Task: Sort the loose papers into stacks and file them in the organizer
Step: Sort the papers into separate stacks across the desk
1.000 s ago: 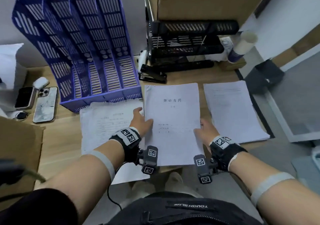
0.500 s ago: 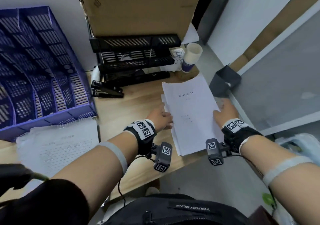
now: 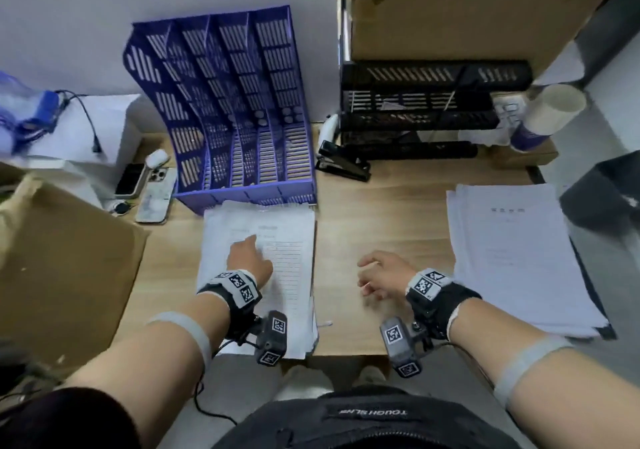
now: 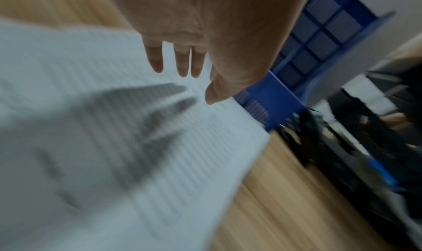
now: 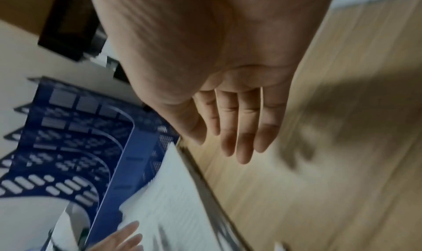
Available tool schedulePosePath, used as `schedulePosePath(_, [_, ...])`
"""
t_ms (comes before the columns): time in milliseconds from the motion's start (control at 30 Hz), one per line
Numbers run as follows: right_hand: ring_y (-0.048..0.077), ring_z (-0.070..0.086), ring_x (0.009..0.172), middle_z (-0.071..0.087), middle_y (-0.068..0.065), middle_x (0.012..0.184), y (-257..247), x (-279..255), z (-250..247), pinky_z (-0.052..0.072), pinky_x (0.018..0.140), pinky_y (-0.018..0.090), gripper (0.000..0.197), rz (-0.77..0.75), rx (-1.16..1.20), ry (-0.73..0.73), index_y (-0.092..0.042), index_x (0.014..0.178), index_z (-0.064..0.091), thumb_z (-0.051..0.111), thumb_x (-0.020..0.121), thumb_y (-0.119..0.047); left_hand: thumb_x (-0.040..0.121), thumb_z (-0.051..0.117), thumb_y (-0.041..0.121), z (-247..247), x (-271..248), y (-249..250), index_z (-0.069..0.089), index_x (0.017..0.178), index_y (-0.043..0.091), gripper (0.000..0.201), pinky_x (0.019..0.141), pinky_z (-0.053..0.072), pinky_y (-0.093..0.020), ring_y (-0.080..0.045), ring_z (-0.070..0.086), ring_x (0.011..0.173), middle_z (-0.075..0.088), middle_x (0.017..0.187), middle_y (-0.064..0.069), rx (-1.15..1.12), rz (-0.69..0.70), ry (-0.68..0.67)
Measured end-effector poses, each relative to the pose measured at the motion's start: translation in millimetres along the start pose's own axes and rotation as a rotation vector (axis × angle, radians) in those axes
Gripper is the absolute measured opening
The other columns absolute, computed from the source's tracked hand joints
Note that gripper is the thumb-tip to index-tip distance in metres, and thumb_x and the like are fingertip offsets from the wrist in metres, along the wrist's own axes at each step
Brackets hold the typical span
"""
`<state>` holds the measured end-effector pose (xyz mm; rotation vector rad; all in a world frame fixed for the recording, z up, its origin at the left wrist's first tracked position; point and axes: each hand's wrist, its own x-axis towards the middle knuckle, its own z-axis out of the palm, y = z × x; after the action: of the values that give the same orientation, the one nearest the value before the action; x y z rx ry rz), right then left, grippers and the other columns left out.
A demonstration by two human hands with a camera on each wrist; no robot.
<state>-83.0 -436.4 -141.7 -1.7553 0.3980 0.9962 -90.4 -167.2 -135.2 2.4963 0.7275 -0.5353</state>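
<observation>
A stack of white lined forms (image 3: 263,275) lies on the wooden desk in front of the blue upright organizer (image 3: 235,113). My left hand (image 3: 247,258) is over this stack with fingers straight; the left wrist view shows the hand (image 4: 182,69) just above the paper (image 4: 114,146), holding nothing. A second paper stack (image 3: 512,258) with a printed title lies at the desk's right edge. My right hand (image 3: 375,275) hovers over bare desk between the two stacks; in the right wrist view its hand (image 5: 237,141) has straight, empty fingers. The organizer's slots look empty.
A black stapler (image 3: 343,164) and black desk trays (image 3: 426,106) sit behind the desk's bare middle. Two phones (image 3: 145,189) lie left of the organizer. A cardboard box (image 3: 62,268) stands at left, a paper cup (image 3: 547,116) at back right, a dark bin (image 3: 609,196) beyond the right stack.
Both hands carried the titled sheets to the right stack and let go. The left hand has since moved onto the left stack; the right hand has moved back over the bare desk.
</observation>
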Motion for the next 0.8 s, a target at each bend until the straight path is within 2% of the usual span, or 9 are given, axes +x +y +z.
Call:
schedulePosePath(133, [0.017, 0.051, 0.055, 0.051, 0.007, 0.073, -15.3, 5.3, 51.0, 0.041, 0.037, 0.020, 0.005, 0.149, 0.082, -0.196, -0.013, 0.097, 0.047, 0.046, 0.097, -0.009, 0.086, 0.054, 0.011, -20.5, 10.8, -71.6, 0.052, 0.113, 0.001, 0.028, 0.085, 0.044, -0.036, -0.036, 0.056, 0.108, 0.058, 0.119, -0.018, 0.180, -0.101, -0.104])
schedulePosePath(200, [0.013, 0.048, 0.045, 0.044, 0.004, 0.064, -22.0, 5.1, 69.1, 0.040, 0.036, 0.020, 0.018, 0.173, 0.030, -0.263, -0.016, 0.083, 0.043, 0.038, 0.100, -0.019, 0.088, 0.055, 0.011, -21.7, 11.9, -89.9, 0.050, 0.098, 0.006, 0.012, 0.074, 0.041, -0.033, -0.030, 0.054, 0.089, 0.056, 0.103, -0.013, 0.187, -0.104, -0.165])
schedulePosePath(267, [0.017, 0.059, 0.057, 0.055, 0.004, 0.073, -23.7, 11.6, 83.8, 0.053, 0.052, 0.026, 0.006, 0.101, -0.056, -0.151, -0.014, 0.090, 0.049, 0.049, 0.096, -0.012, 0.087, 0.054, 0.008, -18.4, 14.5, -99.6, 0.047, 0.084, 0.009, 0.009, 0.066, 0.039, -0.032, -0.026, 0.050, 0.076, 0.055, 0.093, -0.012, 0.170, -0.084, -0.155])
schedulePosePath(333, [0.023, 0.063, 0.073, 0.064, 0.003, 0.079, -23.3, 13.4, 92.0, 0.055, 0.071, 0.035, 0.008, -0.010, -0.224, 0.025, -0.014, 0.086, 0.053, 0.057, 0.091, -0.009, 0.085, 0.053, 0.006, -16.0, 15.8, -102.2, 0.047, 0.078, 0.011, 0.010, 0.064, 0.042, -0.032, -0.026, 0.052, 0.075, 0.058, 0.093, -0.013, 0.140, -0.062, -0.145])
schedulePosePath(400, [0.023, 0.063, 0.076, 0.067, 0.005, 0.086, -20.5, 18.8, 92.5, 0.055, 0.070, 0.034, 0.010, -0.030, -0.300, 0.120, -0.017, 0.089, 0.051, 0.061, 0.088, -0.017, 0.084, 0.053, 0.006, -12.7, 17.8, -104.0, 0.060, 0.089, 0.013, 0.011, 0.077, 0.051, -0.034, -0.028, 0.060, 0.086, 0.062, 0.104, -0.011, 0.095, -0.013, -0.148])
schedulePosePath(467, [0.023, 0.062, 0.082, 0.066, 0.007, 0.098, -16.3, 21.5, 87.6, 0.051, 0.070, 0.033, 0.021, -0.044, -0.335, 0.191, -0.014, 0.103, 0.051, 0.061, 0.086, -0.022, 0.086, 0.056, 0.009, -8.3, 19.8, -103.4, 0.069, 0.114, 0.018, 0.032, 0.090, 0.051, -0.031, -0.027, 0.064, 0.102, 0.064, 0.118, -0.007, 0.026, 0.018, -0.154])
schedulePosePath(567, [0.023, 0.060, 0.105, 0.065, 0.000, 0.120, -9.8, 18.4, 75.8, 0.047, 0.088, 0.028, 0.036, -0.090, -0.323, 0.232, -0.017, 0.123, 0.057, 0.056, 0.088, -0.017, 0.083, 0.064, 0.014, -3.8, 19.3, -93.9, 0.075, 0.104, 0.030, 0.028, 0.070, 0.049, -0.020, -0.018, 0.067, 0.084, 0.070, 0.112, -0.003, -0.068, 0.088, -0.160])
schedulePosePath(633, [0.020, 0.060, 0.099, 0.065, -0.001, 0.118, -5.1, 12.4, 67.9, 0.045, 0.085, 0.025, 0.035, -0.092, -0.254, 0.324, -0.020, 0.124, 0.057, 0.054, 0.089, -0.016, 0.081, 0.066, 0.016, -2.1, 20.6, -84.9, 0.074, 0.097, 0.033, 0.024, 0.060, 0.048, -0.019, -0.016, 0.061, 0.068, 0.066, 0.106, -0.004, -0.077, 0.126, -0.146])
schedulePosePath(800, [0.015, 0.053, 0.098, 0.056, -0.010, 0.113, 2.2, -0.7, 39.1, 0.040, 0.083, 0.025, 0.038, -0.132, -0.137, 0.465, -0.022, 0.130, 0.053, 0.048, 0.094, -0.010, 0.082, 0.069, 0.019, 3.3, 14.5, -49.1, 0.056, 0.116, 0.016, 0.037, 0.089, 0.054, -0.036, -0.023, 0.062, 0.095, 0.061, 0.110, -0.008, -0.171, 0.174, -0.170])
